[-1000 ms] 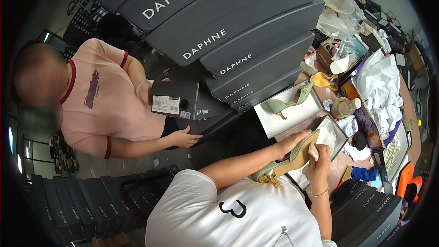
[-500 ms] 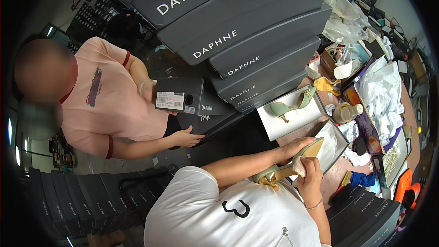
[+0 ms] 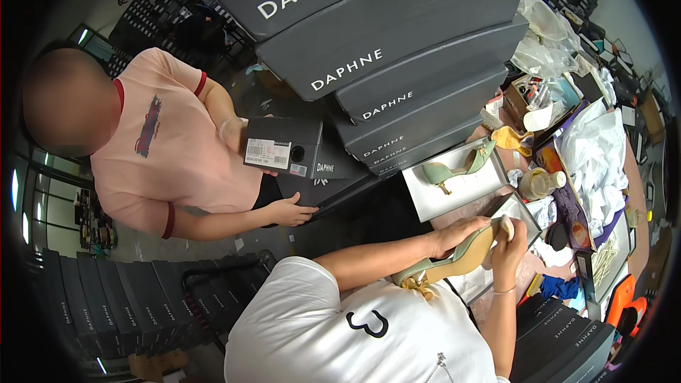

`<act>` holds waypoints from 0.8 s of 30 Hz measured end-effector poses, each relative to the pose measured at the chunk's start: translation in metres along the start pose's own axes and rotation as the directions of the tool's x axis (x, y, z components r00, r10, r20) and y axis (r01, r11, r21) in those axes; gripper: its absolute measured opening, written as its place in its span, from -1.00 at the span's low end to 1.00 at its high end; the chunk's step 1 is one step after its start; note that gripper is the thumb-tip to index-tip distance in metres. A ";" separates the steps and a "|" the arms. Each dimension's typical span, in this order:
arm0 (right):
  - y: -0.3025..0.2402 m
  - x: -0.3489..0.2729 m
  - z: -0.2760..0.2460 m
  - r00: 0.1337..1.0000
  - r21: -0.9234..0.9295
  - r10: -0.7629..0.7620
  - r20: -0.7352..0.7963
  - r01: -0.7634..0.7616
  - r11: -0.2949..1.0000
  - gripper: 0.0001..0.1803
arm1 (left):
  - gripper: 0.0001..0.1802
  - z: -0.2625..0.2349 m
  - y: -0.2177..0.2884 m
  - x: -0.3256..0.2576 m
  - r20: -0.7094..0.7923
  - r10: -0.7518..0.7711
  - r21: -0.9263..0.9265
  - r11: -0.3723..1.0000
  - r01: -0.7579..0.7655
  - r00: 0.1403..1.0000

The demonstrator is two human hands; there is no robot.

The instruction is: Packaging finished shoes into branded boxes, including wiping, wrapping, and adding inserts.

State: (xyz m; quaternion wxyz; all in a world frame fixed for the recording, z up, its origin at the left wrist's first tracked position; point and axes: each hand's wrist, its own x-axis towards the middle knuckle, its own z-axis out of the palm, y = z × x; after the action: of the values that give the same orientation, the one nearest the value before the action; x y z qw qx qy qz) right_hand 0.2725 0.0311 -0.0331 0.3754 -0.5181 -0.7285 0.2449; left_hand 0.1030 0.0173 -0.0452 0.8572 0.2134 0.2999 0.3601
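A pale green heeled shoe (image 3: 454,259) lies slantwise before my chest, its tan sole turned up, with gold bow-like trim at the near end. My left hand (image 3: 462,235) grips its far side near the toe. A small off-white wad (image 3: 507,227), perhaps cloth or sponge, is pinched in my right hand (image 3: 508,250) against the toe tip. Past my hands, a matching green shoe (image 3: 460,169) with a gold heel sits in an open white-lined box (image 3: 425,202). Another open box (image 3: 516,207) with white paper is partly hidden behind my hands.
Dark shoe boxes (image 3: 418,42) are stacked high ahead. To the left a co-worker in a pink shirt (image 3: 170,142) holds a dark box (image 3: 284,145). On the cluttered table at right are a jar (image 3: 540,183), yellow cloth (image 3: 512,140), white paper (image 3: 585,163) and a brush (image 3: 535,282).
My right hand has moved with the wad from the middle of the sole up to the toe tip. My left hand still grips the shoe. The view has shifted slightly.
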 end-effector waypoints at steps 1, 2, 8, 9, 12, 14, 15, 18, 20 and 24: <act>0.000 0.005 0.000 1.000 0.024 0.008 0.007 -0.008 1.000 -0.65 | -0.50 0.001 -0.002 -0.001 -0.011 0.036 -0.001 0.999 -0.036 0.999; -0.013 0.000 -0.004 0.996 0.019 -0.046 0.075 0.045 0.999 -0.64 | -0.50 0.001 -0.004 0.000 -0.019 0.071 0.002 0.997 -0.071 0.997; -0.017 -0.006 -0.005 0.994 -0.029 -0.105 0.023 0.106 0.994 -0.67 | -0.46 -0.007 -0.013 0.015 0.048 0.175 0.131 0.975 -0.179 0.983; -0.014 0.010 -0.004 0.998 0.008 -0.047 -0.031 0.048 0.999 -0.70 | -0.45 -0.008 -0.014 0.015 0.060 0.159 0.123 0.979 -0.165 0.986; -0.026 -0.005 -0.007 0.987 0.021 -0.085 0.139 0.083 0.996 -0.63 | -0.46 -0.006 -0.011 0.013 0.014 0.132 0.064 0.989 -0.133 0.991; -0.055 -0.022 -0.009 0.949 -0.003 -0.163 0.270 0.170 0.985 -0.57 | -0.46 -0.001 0.000 0.010 0.044 0.080 0.005 0.997 -0.080 0.996; -0.059 -0.024 -0.010 0.925 -0.013 -0.201 0.324 0.217 0.976 -0.56 | -0.46 -0.003 -0.004 0.011 0.022 0.090 0.002 0.996 -0.090 0.996; -0.002 -0.002 0.003 0.997 0.096 0.067 0.050 -0.071 0.993 -0.74 | -0.47 -0.006 -0.013 0.012 -0.023 0.101 0.030 0.995 -0.100 0.995; -0.001 -0.001 -0.003 0.999 -0.004 -0.021 0.050 0.021 1.000 -0.79 | -0.47 -0.004 -0.018 0.009 -0.066 0.066 -0.026 0.997 -0.068 0.996; -0.037 -0.033 -0.007 0.954 -0.017 -0.221 0.205 0.229 0.973 -0.61 | -0.47 -0.004 -0.006 0.012 -0.017 0.099 0.005 0.995 -0.099 0.995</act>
State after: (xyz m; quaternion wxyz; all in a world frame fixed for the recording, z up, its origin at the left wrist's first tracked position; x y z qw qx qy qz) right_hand 0.2633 -0.0129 -0.0114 0.3143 -0.4119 -0.8218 0.2370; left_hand 0.1103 0.0224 -0.0559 0.8353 0.2268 0.2970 0.4032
